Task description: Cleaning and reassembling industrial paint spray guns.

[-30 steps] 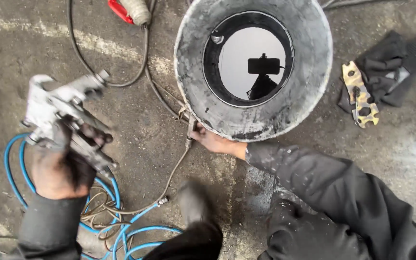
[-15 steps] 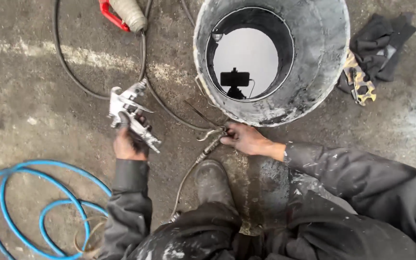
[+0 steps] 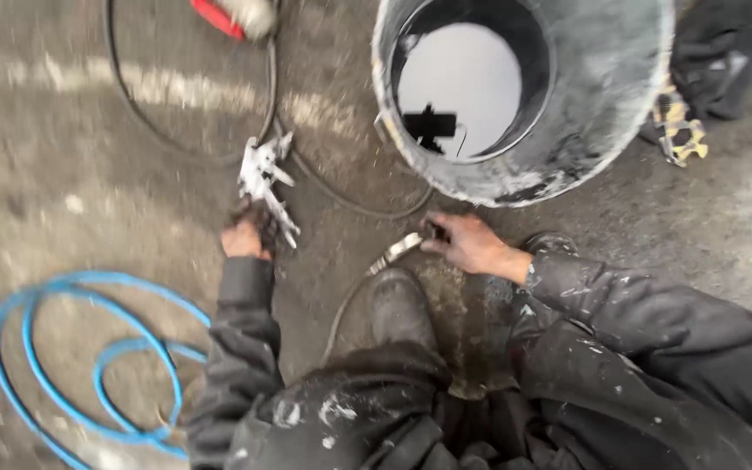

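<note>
A gritty concrete floor (image 3: 89,200) filled the view, barest at nine o'clock. At one o'clock stood a large grey bucket (image 3: 602,104), liquid inside. A coiled blue hose (image 3: 71,357) lay at seven o'clock. The left hand (image 3: 245,237) was wrapped shut around a metal spray gun (image 3: 265,178), near centre. The right hand (image 3: 467,244) pinched a metal-tipped hose end (image 3: 398,251) just below the bucket's rim.

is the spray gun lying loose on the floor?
No, the left hand grips the metal spray gun by its handle and holds it near the concrete floor, beside the black hose.
</note>
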